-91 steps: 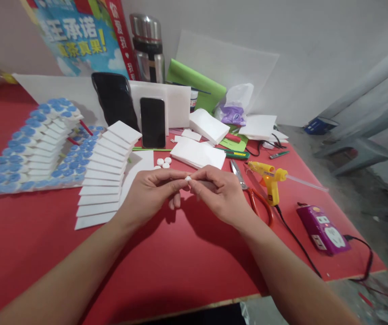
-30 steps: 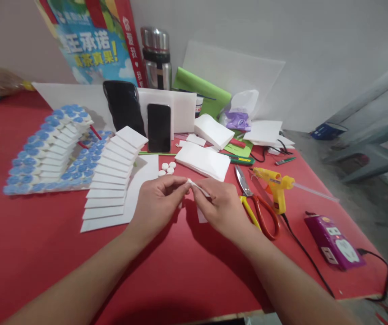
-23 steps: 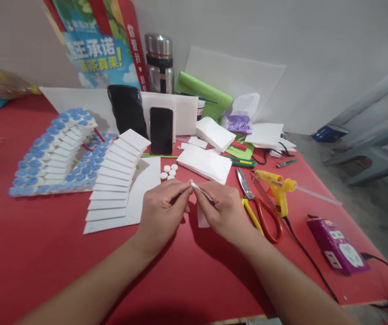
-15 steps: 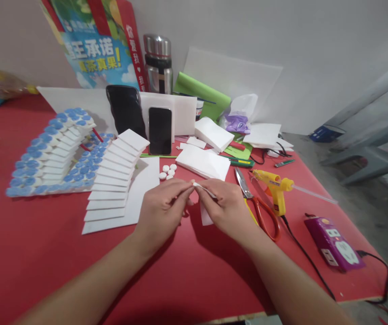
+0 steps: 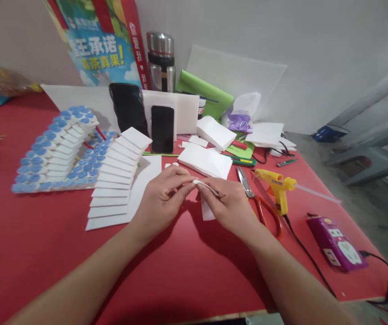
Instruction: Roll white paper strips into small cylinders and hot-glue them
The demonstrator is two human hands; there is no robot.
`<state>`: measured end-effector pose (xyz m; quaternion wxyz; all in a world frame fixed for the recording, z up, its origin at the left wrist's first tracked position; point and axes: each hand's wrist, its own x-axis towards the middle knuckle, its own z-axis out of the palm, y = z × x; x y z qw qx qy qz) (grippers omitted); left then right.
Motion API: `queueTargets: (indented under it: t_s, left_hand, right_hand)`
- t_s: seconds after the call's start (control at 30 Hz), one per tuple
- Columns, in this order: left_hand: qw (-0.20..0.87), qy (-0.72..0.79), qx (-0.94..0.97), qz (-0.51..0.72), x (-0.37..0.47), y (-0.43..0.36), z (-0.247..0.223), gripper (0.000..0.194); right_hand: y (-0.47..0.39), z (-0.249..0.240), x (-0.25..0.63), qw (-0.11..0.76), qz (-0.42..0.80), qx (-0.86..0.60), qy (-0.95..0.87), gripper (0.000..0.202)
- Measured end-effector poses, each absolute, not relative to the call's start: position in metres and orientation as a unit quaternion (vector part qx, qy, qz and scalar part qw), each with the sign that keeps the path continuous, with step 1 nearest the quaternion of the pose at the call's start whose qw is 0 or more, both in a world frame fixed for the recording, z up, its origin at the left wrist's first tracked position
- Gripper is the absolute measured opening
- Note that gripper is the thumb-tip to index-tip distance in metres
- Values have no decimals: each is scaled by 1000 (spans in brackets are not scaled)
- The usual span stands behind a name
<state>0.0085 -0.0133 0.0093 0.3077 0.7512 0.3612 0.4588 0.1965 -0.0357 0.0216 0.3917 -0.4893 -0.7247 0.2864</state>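
Observation:
Over the red table (image 5: 194,280), my left hand (image 5: 158,196) and my right hand (image 5: 229,203) meet fingertip to fingertip. Both pinch a narrow white paper strip (image 5: 198,182), whose near end looks rolled up small. A pale strip of paper (image 5: 208,211) shows below my right hand; whether it joins the pinched piece I cannot tell. Small white paper rolls (image 5: 171,164) lie just beyond my left hand, mostly hidden by it. To the left, a fan of white stepped pieces (image 5: 113,180) stands on a white sheet (image 5: 151,174).
A blue-and-white model (image 5: 50,151) sits at left. Two phones (image 5: 162,128) lean behind, near a steel flask (image 5: 161,63). Folded white paper (image 5: 205,160), scissors (image 5: 263,212), a yellow glue gun (image 5: 278,183) and a purple power socket (image 5: 338,243) lie to the right, with trailing cords.
My left hand has shifted slightly up and now covers most of the white rolls. Both hands still pinch the paper strip. The whole view has moved a little.

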Motion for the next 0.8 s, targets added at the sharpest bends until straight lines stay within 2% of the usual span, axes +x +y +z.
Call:
queueTargets:
  t_s: [0.1, 0.17, 0.27, 0.37, 0.53, 0.8]
  left_hand:
    - [331, 380, 747, 434, 7, -13, 12, 15]
    - [368, 390, 741, 405, 4, -12, 13, 15]
    - [403, 371, 748, 374, 1, -11, 15, 17]
    - [400, 347, 765, 367, 1, -10, 15, 17]
    - [392, 355, 761, 376, 1, -10, 16, 17]
    - [435, 395, 718, 372, 2, -11, 18, 18]
  right_hand:
    - [-28, 29, 209, 348, 550, -504, -568, 47]
    - [-21, 30, 218, 312, 729, -438, -423, 62]
    - [-13, 26, 223, 257, 863, -326, -289, 66]
    - [-13, 17, 218, 232, 899, -266, -258, 56]
    - [-21, 13, 208, 292, 878, -256, -281, 27]
    - [-25, 19, 205, 336, 797, -361, -349, 28]
